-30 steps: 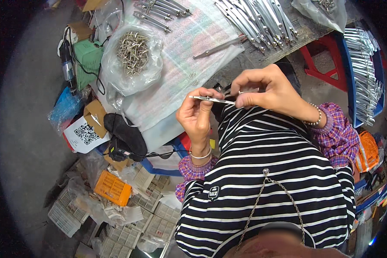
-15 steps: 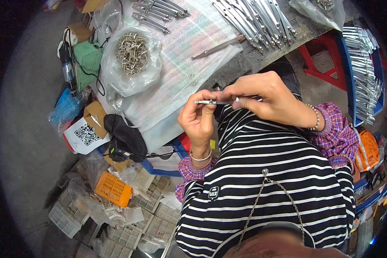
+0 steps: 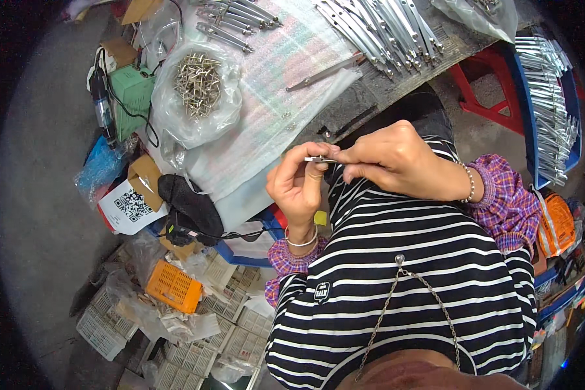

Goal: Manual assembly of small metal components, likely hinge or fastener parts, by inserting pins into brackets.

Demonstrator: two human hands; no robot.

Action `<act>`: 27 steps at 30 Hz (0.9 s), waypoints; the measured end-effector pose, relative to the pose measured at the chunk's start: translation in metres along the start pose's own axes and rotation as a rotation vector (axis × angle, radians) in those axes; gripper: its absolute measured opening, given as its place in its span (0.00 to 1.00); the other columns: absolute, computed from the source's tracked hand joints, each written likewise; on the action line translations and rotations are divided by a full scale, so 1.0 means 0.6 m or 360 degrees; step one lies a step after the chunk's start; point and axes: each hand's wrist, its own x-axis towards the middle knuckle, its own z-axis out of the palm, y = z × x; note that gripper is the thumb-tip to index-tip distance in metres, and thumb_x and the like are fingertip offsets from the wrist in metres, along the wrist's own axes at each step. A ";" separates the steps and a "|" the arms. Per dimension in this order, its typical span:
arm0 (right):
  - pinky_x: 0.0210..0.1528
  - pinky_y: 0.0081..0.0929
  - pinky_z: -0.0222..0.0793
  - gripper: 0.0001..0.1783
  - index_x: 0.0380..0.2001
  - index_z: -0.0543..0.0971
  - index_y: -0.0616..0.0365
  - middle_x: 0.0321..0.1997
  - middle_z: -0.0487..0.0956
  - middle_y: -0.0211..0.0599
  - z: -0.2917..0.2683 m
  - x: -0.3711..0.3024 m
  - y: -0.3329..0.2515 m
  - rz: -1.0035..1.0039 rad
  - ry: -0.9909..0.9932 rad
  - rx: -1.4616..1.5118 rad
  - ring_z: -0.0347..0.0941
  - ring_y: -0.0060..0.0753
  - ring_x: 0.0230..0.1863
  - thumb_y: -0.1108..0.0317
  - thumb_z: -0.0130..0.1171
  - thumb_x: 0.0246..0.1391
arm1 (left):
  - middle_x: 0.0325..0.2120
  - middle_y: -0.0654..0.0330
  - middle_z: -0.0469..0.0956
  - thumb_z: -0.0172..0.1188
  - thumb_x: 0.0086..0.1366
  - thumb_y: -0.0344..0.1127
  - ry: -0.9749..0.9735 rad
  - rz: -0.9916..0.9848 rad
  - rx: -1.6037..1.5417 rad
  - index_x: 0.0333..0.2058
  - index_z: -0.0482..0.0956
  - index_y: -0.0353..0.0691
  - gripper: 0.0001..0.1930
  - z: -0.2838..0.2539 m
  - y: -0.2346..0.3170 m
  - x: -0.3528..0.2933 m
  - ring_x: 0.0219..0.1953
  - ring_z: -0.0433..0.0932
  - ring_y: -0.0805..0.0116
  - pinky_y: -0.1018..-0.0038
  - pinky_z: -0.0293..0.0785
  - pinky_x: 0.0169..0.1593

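Observation:
In front of my lap, my left hand (image 3: pixel 298 188) pinches a slim flat metal bar (image 3: pixel 317 159) between thumb and fingertips. My right hand (image 3: pixel 403 162) meets it from the right, thumb and fingers closed on the bar's other end, which they mostly hide. Whether a small part is also between the right fingertips cannot be made out. Just beyond the hands, a single metal bar (image 3: pixel 325 71) lies on the foam-covered table (image 3: pixel 266 97). Farther left sits a clear plastic bag (image 3: pixel 231 107) of small metal screws or pins (image 3: pixel 197 84).
Metal bars (image 3: pixel 383 29) are fanned out at the table's far side, with another bunch (image 3: pixel 237 16) to their left. A power screwdriver (image 3: pixel 103 104) and green box (image 3: pixel 132 91) are at left. A blue bin (image 3: pixel 533 123) of bars and a red stool (image 3: pixel 484 84) stand right.
My right hand has shifted slightly left and down, its fingers now closer to the left fingertips. Less of the bar shows between the hands.

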 end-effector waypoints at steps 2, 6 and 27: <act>0.20 0.26 0.67 0.10 0.31 0.77 0.62 0.19 0.76 0.35 0.002 -0.002 -0.002 -0.0006 0.0014 -0.0008 0.73 0.34 0.19 0.73 0.61 0.41 | 0.27 0.52 0.76 0.53 0.56 0.20 0.0002 0.0023 0.0028 0.32 0.73 0.27 0.04 0.001 0.002 0.000 0.33 0.77 0.64 0.74 0.73 0.39; 0.18 0.27 0.66 0.13 0.31 0.76 0.64 0.17 0.73 0.34 0.002 -0.003 -0.005 -0.0087 0.0017 -0.0135 0.71 0.33 0.18 0.73 0.61 0.38 | 0.26 0.53 0.77 0.54 0.53 0.18 0.0031 0.0132 0.0404 0.30 0.74 0.27 0.05 0.001 0.012 0.003 0.29 0.77 0.67 0.78 0.72 0.34; 0.35 0.26 0.68 0.14 0.33 0.75 0.60 0.35 0.73 0.33 0.019 0.095 0.097 -0.0136 0.0167 -0.1089 0.69 0.34 0.36 0.76 0.56 0.36 | 0.29 0.56 0.74 0.53 0.59 0.25 0.0418 -0.0145 -0.0236 0.36 0.72 0.28 0.07 -0.057 -0.004 0.017 0.28 0.75 0.69 0.75 0.74 0.33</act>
